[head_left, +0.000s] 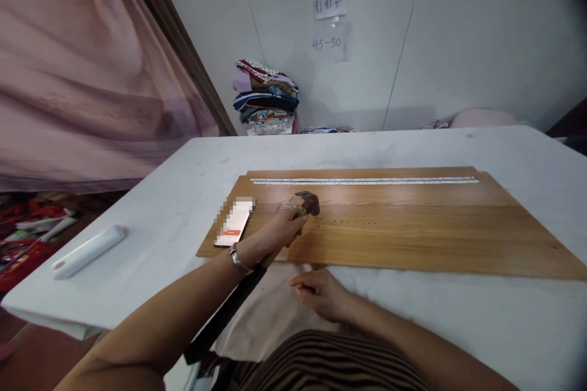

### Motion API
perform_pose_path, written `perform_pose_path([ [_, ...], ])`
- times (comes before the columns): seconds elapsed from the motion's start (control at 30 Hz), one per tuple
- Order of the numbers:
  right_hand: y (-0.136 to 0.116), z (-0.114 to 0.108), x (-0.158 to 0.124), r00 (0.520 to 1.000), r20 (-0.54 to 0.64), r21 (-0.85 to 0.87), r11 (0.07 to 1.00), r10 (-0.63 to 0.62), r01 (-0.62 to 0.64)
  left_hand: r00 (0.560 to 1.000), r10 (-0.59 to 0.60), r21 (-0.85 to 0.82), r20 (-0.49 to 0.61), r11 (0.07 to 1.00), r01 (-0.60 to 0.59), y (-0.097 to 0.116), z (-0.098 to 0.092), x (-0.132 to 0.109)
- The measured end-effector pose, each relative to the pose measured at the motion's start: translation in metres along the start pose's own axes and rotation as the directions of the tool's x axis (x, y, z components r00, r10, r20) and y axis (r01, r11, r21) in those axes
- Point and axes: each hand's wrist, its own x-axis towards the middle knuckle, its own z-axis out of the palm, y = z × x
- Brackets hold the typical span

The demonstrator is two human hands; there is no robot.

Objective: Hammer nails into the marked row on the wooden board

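Observation:
My left hand (287,229) is wrapped round a claw hammer (310,203), gripping it close below the head. The dark end of its handle runs back beneath my left forearm. The hammer head is over a wooden board (413,244), beside a small heap of loose nails (288,204). To the right of the head, a row of small dark nail points or heads (353,222) dots the board. My right hand (323,293) is closed at the table's near side, just below the board's front edge. Its fingers are curled together, and what they hold, if anything, is too small to tell.
A phone (233,226) lies on the board's left end. Two long white strips (367,181) run along its far part. A white elongated case (89,252) rests on the white table (160,195). Folded clothes (266,98) are stacked behind; a pink curtain (92,61) hangs left.

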Motion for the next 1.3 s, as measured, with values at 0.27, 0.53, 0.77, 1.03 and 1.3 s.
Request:
perform_pose_path([
  [0.27,0.0,0.0,0.0,1.0,-0.012,-0.023,1.0,-0.006,0.005,0.999,-0.032,-0.004,0.013,0.999,0.032,-0.01,0.008,0.004],
  [0.53,0.0,0.0,0.0,1.0,0.003,-0.015,1.0,-0.009,0.009,1.0,0.006,0.001,0.007,1.0,-0.006,0.0,0.002,-0.001],
  [0.77,0.004,0.001,0.0,1.0,-0.014,-0.016,1.0,-0.024,0.023,1.0,0.003,-0.005,0.002,1.0,-0.003,-0.005,0.005,0.001],
  [1.03,-0.001,-0.001,0.001,1.0,-0.006,-0.017,1.0,-0.024,0.024,1.0,-0.002,0.013,-0.005,1.0,0.002,-0.006,0.004,0.002],
  [1.3,-0.001,-0.001,0.001,1.0,-0.011,0.003,1.0,-0.009,0.009,1.0,-0.008,-0.01,-0.008,1.0,0.008,-0.003,0.005,0.001],
])
